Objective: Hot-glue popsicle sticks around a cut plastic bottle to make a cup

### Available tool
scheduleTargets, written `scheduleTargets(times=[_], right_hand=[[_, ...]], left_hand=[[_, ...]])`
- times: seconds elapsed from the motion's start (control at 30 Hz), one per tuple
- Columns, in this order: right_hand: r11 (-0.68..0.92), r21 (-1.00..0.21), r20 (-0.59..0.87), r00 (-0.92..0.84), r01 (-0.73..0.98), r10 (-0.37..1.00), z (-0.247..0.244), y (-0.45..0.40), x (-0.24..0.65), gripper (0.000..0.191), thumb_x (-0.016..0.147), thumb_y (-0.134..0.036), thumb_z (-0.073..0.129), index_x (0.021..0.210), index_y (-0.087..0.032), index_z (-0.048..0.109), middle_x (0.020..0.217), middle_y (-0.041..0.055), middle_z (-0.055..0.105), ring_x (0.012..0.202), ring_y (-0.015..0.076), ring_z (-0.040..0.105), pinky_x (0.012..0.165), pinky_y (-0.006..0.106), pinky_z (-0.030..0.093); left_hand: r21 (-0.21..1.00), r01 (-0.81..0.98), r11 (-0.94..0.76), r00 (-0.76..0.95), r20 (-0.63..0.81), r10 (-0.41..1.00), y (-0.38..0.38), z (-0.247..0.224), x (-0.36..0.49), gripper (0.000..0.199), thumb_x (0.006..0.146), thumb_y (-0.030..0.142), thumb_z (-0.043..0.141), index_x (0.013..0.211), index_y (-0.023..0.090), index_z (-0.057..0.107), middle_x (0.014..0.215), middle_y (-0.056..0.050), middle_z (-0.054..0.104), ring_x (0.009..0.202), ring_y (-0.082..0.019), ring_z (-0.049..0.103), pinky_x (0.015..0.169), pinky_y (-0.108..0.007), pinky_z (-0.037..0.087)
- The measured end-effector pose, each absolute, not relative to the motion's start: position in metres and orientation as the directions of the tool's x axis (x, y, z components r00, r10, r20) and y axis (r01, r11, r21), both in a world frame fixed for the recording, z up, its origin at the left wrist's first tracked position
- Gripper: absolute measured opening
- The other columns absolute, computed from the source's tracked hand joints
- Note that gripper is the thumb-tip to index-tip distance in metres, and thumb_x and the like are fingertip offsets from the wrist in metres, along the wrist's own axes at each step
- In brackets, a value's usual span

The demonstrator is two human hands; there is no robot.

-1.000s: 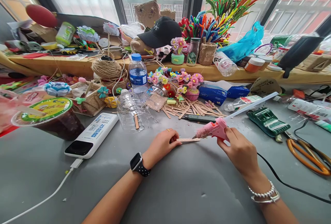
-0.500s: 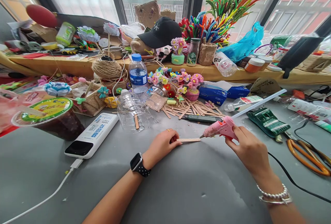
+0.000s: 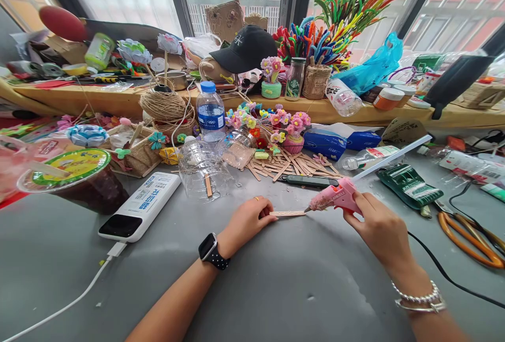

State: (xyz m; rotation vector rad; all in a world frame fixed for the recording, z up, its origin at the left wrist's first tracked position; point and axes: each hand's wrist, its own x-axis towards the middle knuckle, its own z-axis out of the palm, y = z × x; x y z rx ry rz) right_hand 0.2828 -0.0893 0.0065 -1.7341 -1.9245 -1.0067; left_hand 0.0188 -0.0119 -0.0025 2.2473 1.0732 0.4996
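Observation:
My left hand (image 3: pixel 251 219) rests on the grey table, its fingers closed on the left end of some wooden craft sticks (image 3: pixel 290 214) lying side by side. Wrapped in my right hand (image 3: pixel 376 226) is a pink hot glue gun (image 3: pixel 333 195) with a long pale glue stick (image 3: pixel 392 158) poking from its back. The gun's metal nozzle is at the right end of the sticks; whether it touches them I cannot tell. Behind the sticks lie a dark green utility knife (image 3: pixel 310 180) and a heap of loose craft sticks (image 3: pixel 284 166).
A white power bank (image 3: pixel 144 205) and a lidded drink cup (image 3: pixel 84 184) stand at left. A cut clear plastic bottle (image 3: pixel 203 168) lies behind my left hand. Orange-handled scissors (image 3: pixel 469 237) lie at right, near the gun's black cord (image 3: pixel 445 271). A crowded wooden shelf (image 3: pixel 252 94) runs along the back.
The glue gun's rear and glue stick have dipped slightly, with the nozzle staying at the sticks' right end. My left hand has not visibly moved.

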Motion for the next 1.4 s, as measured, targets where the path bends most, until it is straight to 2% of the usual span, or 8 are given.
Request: scheduleTargets(times=[1.4], right_hand=[[-0.025,0.249,0.661,-0.151,0.968,0.735,0.0058,-0.0906,0.2841,0.021,0.077,-0.021,0.045,0.091,-0.012,0.058,0.066,0.0018,0.059,0.055,0.0123,0.05,0.044,0.023,0.028]], left_hand=[[0.658,0.567,-0.495,0.608,0.071,0.79,-0.0127,-0.0003,0.019,0.008,0.078,0.025,0.055,0.076,0.017,0.054,0.073,0.0,0.056,0.066,-0.013,0.051,0.058,-0.023,0.038]])
